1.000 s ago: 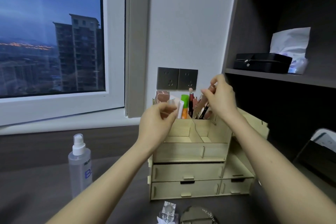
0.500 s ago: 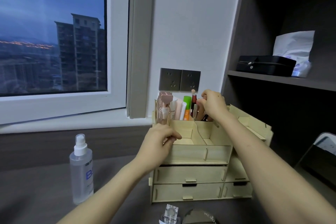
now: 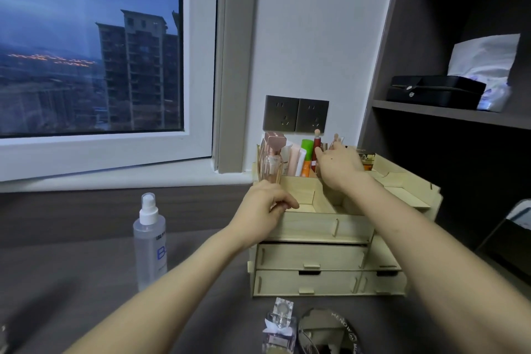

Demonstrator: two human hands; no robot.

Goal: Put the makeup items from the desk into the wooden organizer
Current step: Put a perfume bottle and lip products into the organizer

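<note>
The wooden organizer [image 3: 321, 227] stands on the dark desk against the wall, with drawers below an open top tray. Its back compartments hold a pink perfume bottle [image 3: 271, 161], pale tubes [image 3: 296, 158], a green and orange tube [image 3: 307, 156] and a red stick [image 3: 317, 149]. My right hand [image 3: 339, 165] reaches into the back middle compartment, its fingers round a slim makeup stick [image 3: 336, 138] among other sticks. My left hand [image 3: 263, 207] rests at the tray's front left corner with curled fingers, holding nothing. On the desk stand a clear spray bottle [image 3: 149, 241], a small perfume bottle [image 3: 278, 327] and a round compact [image 3: 327, 330].
Two wall sockets [image 3: 296, 118] sit just behind the organizer. A dark shelf on the right carries a black case [image 3: 434, 92] and a tissue pack [image 3: 485, 66]. A chair back [image 3: 514, 238] shows at the far right. The window sill runs along the left.
My left hand let go of a white tube, which now stands in the organizer's back row, and dropped to the front corner. My right hand lowered its stick into the back compartment.
</note>
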